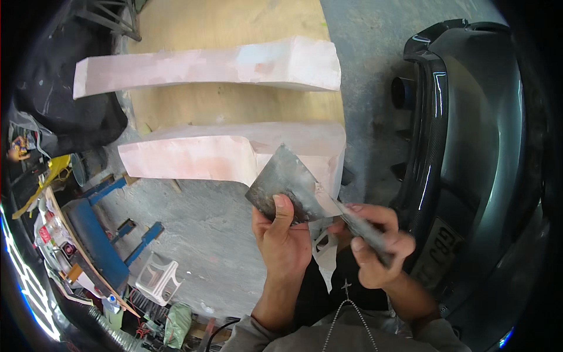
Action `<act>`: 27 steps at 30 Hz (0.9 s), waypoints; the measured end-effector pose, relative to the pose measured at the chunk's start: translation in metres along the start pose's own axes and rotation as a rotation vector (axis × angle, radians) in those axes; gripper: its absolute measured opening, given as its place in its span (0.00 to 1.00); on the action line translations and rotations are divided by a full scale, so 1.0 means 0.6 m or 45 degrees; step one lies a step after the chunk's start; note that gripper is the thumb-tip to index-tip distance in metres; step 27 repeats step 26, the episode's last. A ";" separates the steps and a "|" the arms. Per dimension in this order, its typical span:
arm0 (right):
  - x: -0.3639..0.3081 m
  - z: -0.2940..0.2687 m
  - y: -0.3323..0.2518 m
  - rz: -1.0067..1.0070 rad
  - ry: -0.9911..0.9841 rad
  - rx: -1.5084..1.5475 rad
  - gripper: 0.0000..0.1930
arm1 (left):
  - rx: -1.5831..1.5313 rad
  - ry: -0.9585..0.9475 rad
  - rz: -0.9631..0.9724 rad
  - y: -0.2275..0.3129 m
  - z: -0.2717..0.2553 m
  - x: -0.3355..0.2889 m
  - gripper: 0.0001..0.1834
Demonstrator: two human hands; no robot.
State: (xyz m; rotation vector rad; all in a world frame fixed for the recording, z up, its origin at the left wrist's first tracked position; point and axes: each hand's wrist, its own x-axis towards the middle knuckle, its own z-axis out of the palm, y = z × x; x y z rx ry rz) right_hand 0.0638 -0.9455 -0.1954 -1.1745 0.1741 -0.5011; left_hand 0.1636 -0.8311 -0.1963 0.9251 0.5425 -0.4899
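Observation:
My left hand (285,240) grips a flat grey metal plate (281,173) by its lower edge, thumb on top. A smear of pinkish putty (324,198) lies at the plate's right corner. My right hand (384,249) is closed round a putty knife (365,229), somewhat blurred, whose tip meets the plate beside the putty. Just beyond the plate rests the nearer pale pink shaped panel (187,157), partly covered by it. A second long pink panel (176,71) lies farther off, parallel to the first.
Both panels rest on a wooden board (229,108). At the right stands a dark car bumper (487,135) with an exhaust tip (402,92). A white plastic stool (158,278), a blue metal frame (97,240) and a cluttered bench (64,249) occupy the lower left.

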 end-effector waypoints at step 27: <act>0.058 0.110 -0.005 1.041 0.786 -1.323 0.23 | 1.769 -1.615 0.168 0.129 -0.203 0.060 0.10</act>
